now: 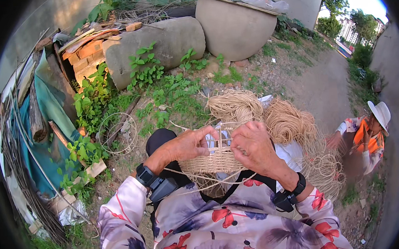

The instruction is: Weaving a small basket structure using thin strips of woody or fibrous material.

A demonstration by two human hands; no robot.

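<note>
A small pale woven basket [211, 164] rests at my lap, its lower wall tightly woven and its upper part an open lattice of upright strands. My left hand [187, 145] is closed at the left of the lattice, thumb and fingers pinched on the basket's edge. On the right side, my right hand [256, 147] is closed with bent fingers at the upper strands; what exactly it pinches is partly hidden by the fingers. Loose cord ends trail below the basket across my lap.
Beyond my knees lie a beige cord bundle [235, 106] and a thicker cord coil [289, 120]. Thin looped cord [323, 171] spreads at the right, near a person in a white hat [381, 114]. A large clay pot [236, 27] and stacked bricks [86, 63] stand behind.
</note>
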